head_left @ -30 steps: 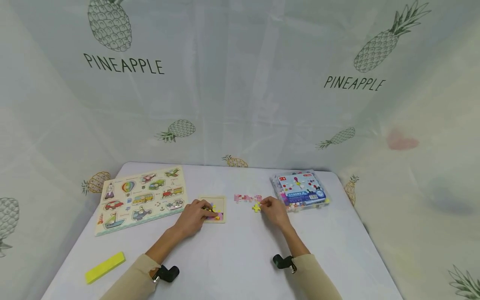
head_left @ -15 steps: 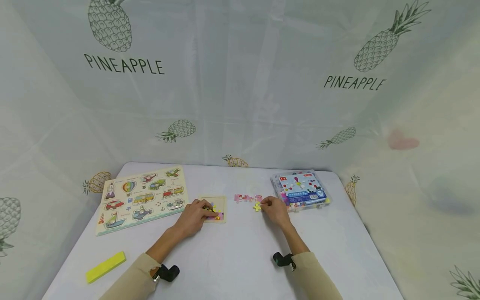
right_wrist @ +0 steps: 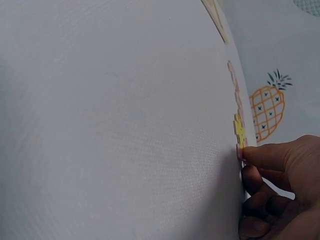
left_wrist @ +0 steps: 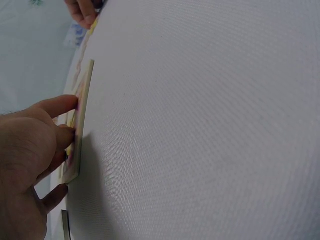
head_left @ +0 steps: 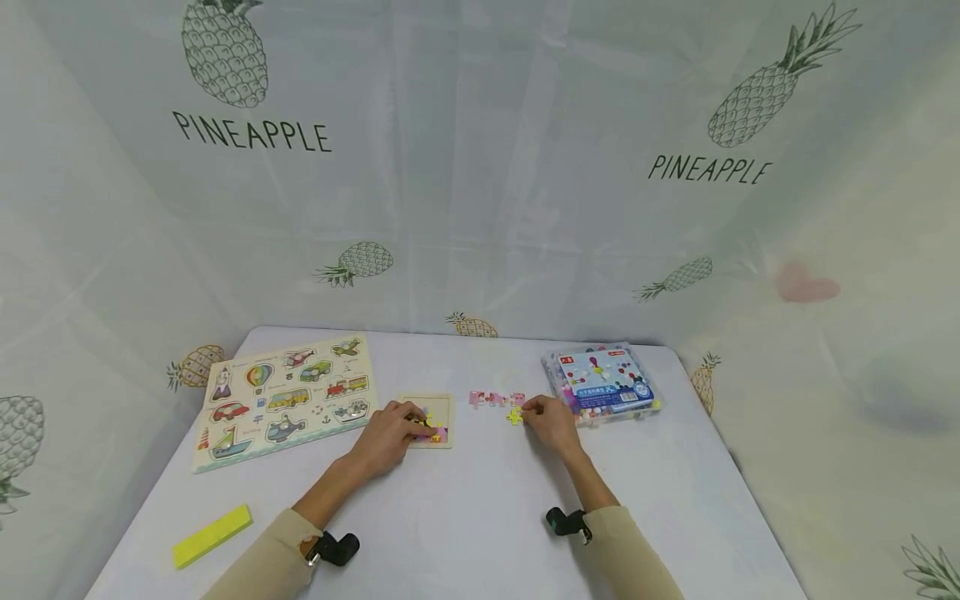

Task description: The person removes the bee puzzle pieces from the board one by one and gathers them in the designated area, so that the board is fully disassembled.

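Note:
My left hand point(head_left: 387, 435) rests on a small square puzzle board point(head_left: 442, 403), fingertips touching the colourful jigsaw pieces inside its frame. In the left wrist view the thumb and fingers point(left_wrist: 64, 104) spread over the board's face, and they hide part of the picture. To the right, my right hand point(head_left: 551, 422) pinches one edge of a yellow jigsaw piece point(head_left: 514, 416) between thumb and forefinger. The right wrist view shows this yellow piece point(right_wrist: 239, 128) low at the table surface, with the other fingers curled beneath. Just behind it lies a row of pink jigsaw pieces point(head_left: 495, 399).
A large vehicle puzzle board point(head_left: 288, 400) lies at the left. Behind the right hand is a clear plastic box point(head_left: 606, 383) with a blue label and coloured parts. A yellow block point(head_left: 212, 536) lies at the front left. A pineapple-print curtain point(head_left: 480, 208) hangs behind the white table point(head_left: 480, 517).
Both hands stay in nearly the same places. The yellow jigsaw piece looks slightly turned at the right fingertips.

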A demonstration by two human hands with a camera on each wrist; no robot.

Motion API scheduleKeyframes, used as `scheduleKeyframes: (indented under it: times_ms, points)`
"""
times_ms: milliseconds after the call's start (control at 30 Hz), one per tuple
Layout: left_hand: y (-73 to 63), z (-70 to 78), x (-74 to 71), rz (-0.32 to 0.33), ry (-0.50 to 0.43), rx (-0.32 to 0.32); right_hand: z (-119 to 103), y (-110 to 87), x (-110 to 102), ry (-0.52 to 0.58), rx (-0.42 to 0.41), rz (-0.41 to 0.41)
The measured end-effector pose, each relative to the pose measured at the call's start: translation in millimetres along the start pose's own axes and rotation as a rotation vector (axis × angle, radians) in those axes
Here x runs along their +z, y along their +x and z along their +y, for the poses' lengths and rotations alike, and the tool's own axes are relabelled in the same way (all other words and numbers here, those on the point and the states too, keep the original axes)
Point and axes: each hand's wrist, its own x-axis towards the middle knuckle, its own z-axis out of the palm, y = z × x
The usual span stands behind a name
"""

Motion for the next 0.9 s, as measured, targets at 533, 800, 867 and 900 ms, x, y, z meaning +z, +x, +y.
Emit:
scheduleKeyframes:
  times_ms: [533,800,867,900]
  points:
    - [-0.2,-0.1,3.3,-0.013,-0.016,-0.033,3,1.0,2,-0.004,-0.002,0.009]
    - [-1.3,-4.1,2.7,0.006,-0.050,-0.013,-8,-1.9,6,-0.002,-0.067,0.061]
    - [-1.6,-4.3,1.9,0.012,-0.053,0.000,-15,-1.9,8,0.007,-0.091,0.054]
    - [-1.6,-4.5,1.7,0.009,-0.057,0.004,-19,-1.9,10,0.014,-0.105,0.046]
